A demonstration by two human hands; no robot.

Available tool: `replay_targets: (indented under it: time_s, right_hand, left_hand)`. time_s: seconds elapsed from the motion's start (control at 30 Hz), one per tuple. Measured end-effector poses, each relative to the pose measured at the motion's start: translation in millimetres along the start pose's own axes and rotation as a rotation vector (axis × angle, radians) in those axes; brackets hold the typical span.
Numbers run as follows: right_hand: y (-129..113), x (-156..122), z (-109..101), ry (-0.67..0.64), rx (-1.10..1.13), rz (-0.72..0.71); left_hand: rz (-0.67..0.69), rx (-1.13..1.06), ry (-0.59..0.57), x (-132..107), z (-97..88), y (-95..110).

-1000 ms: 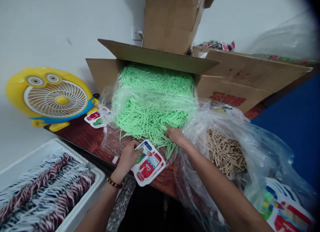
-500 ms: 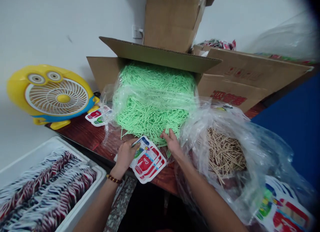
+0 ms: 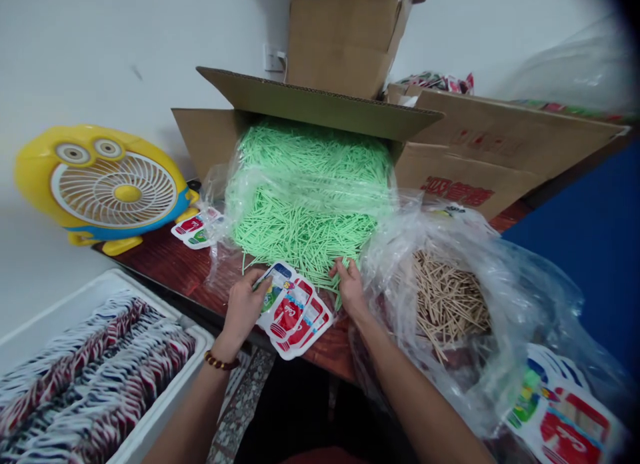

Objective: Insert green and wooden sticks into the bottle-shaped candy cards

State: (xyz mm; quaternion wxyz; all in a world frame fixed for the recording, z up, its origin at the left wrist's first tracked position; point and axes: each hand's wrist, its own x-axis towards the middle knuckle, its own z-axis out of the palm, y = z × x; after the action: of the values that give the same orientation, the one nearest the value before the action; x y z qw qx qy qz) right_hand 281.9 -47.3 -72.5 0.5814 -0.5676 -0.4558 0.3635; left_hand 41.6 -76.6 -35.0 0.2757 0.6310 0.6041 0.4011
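Observation:
My left hand (image 3: 244, 308) grips a small fanned stack of flat bottle-shaped packets (image 3: 293, 317) printed with red "Cola" bottles, thumb on top. They hang over the table's front edge. At the near right edge of a heap of thin light-green sticks (image 3: 300, 234), my right hand (image 3: 351, 289) pinches some of them between thumb and fingers; how many is hidden. The heap spills from a clear plastic bag inside an open cardboard box (image 3: 320, 107) lying on its side.
A yellow fan (image 3: 105, 187) stands at the left. Below it, a white foam box (image 3: 200, 357) holds rows of packets. To the right, a clear bag (image 3: 515, 297) surrounds brown sticks (image 3: 450, 304), near more packets (image 3: 570, 417). Cardboard boxes (image 3: 345, 37) stand behind.
My left hand has shifted slightly left, and the packets in it are spread differently. The right hand has moved a little to the right, still at the edge of the green sticks.

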Motion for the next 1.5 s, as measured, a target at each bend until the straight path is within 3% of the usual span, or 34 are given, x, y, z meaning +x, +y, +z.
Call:
replay_targets:
  time_s: [0.13, 0.27, 0.4, 0.5, 0.63, 0.77, 0.93, 1.1, 1.27, 1.37, 1.5]
  right_hand:
    - [8, -7, 1, -0.032, 0.005, 0.036]
    - [-1, -7, 0, -0.074, 0.044, 0.038]
    - [-11, -13, -8, -0.109, 0.064, -0.016]
    - [-8, -22, -13, -0.198, -0.038, -0.001]
    - [-3, -21, -13, -0.19, -0.085, 0.022]
    - [-13, 2, -11, -0.139, -0.062, 0.026]
    - [-25, 23, -4, -0.215, -0.016, 0.086]
    - [-28, -3, -4, -0.229, 0.082, 0.076]
    - [-12, -40, -6, -0.361, -0.089, 0.016]
    - [-7, -42, -4, -0.343, -0.064, 0.03]
    - [-28, -34, -6, -0.239, 0.075, 0.083]
  left_hand:
    - [-0.083, -0.182, 0.005, 0, 1.5, -6]
    - [-0.184, -0.362, -0.004, -3, 2.3, -9]
    - [-0.325, -0.607, -0.036, -9, -1.1, 0]
    - [-0.401, -0.692, -0.043, -15, -3.8, 8]
    - [-0.416, -0.714, -0.047, -24, -6.1, 10]
    - [-0.432, -0.712, -0.085, -34, -7.8, 7]
    - [-0.463, -0.748, -0.089, -42, -8.0, 5]
    - [-0.473, -0.771, -0.09, -44, -5.4, -2]
    - [-0.487, -0.747, -0.087, -43, -3.7, -5]
    - [-0.46, -0.748, -0.104, -44, -8.2, 0]
    - [-0.44, -0.748, -0.168, -47, -17.8, 12]
